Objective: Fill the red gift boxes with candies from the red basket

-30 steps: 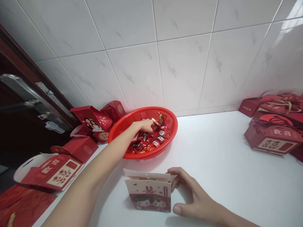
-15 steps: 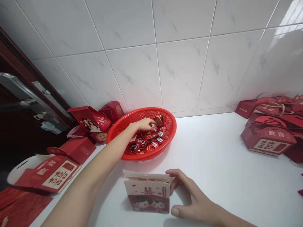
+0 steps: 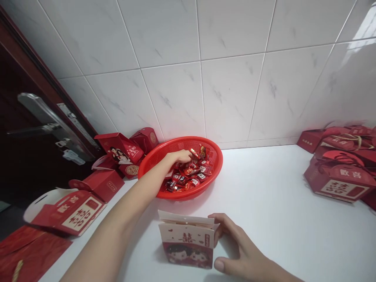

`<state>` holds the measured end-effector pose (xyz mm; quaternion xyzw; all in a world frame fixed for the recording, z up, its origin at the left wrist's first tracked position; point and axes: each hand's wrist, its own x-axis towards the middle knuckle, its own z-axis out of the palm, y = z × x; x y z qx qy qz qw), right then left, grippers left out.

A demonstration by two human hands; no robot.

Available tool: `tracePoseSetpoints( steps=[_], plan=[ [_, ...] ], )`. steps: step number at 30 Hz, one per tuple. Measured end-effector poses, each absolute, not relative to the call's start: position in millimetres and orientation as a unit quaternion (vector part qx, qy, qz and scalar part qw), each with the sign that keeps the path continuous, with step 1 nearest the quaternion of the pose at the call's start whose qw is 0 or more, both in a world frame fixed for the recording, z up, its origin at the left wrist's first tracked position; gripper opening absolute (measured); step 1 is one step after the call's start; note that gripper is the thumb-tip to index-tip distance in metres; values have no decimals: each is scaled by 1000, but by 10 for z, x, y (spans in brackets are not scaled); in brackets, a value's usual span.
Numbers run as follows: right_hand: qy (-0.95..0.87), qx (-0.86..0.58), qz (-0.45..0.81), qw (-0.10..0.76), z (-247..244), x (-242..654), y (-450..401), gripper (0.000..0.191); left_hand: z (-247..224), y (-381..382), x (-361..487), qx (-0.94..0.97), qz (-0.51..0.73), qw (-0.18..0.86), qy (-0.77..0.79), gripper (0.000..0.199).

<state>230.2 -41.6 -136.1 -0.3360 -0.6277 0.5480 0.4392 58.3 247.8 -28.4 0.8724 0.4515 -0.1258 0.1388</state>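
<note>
My left hand (image 3: 183, 156) reaches into a red plastic basket (image 3: 143, 172) of wrapped candies (image 3: 190, 172). Its fingers are closed, with a gold-and-red wrapped candy (image 3: 194, 153) at the tips. In front of the basket an open-topped paper gift box (image 3: 188, 237), white and red with two cartoon faces, stands upright on the white table. My right hand (image 3: 239, 246) curls round the box's right side, fingers behind its edge and thumb by the front corner. The inside of the box is mostly hidden.
Several red gift boxes (image 3: 79, 213) line the left side, beside a dark door with a metal handle (image 3: 44, 113). More red boxes (image 3: 337, 176) are piled at the right. A red bag (image 3: 32, 254) lies at the lower left. A tiled wall (image 3: 232, 98) rises behind.
The view has turned slightly left. Within the basket, my left fingers have drawn together and lifted a little, with a candy now showing at their tips. The right hand stays at the box.
</note>
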Motion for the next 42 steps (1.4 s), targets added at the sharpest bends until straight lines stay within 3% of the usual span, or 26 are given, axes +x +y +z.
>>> tracePoseSetpoints(
  steps=[3, 9, 12, 20, 26, 31, 36, 42],
  plan=[
    [-627, -335, 548, 441, -1322, 2287, -415, 68, -231, 2422, 617, 862, -156, 163, 453, 39],
    [-627, -347, 546, 433, -1264, 2262, -404, 70, -133, 2193, 751, 843, -201, 219, 448, 80],
    [-630, -349, 540, 436, -1273, 2251, -400, 67, -157, 2096, 845, 840, -196, 207, 462, 90],
    [-630, -353, 535, 439, -1317, 2243, -394, 63, -277, 1907, 1038, 849, -168, 215, 453, 31],
    [-628, -360, 528, 444, -1338, 2236, -393, 61, -219, 1776, 931, 876, -120, 203, 422, 26],
    [-617, -353, 536, 456, -1371, 2244, -371, 59, -80, 1753, 608, 865, 27, 297, 403, 37],
    [-566, -344, 553, 505, -1387, 2322, -338, 53, -17, 1650, 195, 764, 240, 439, 407, 33],
    [-587, -405, 345, 610, -892, 2376, 185, 33, -75, 1462, 43, 650, 372, 551, 368, 38]
  ],
)
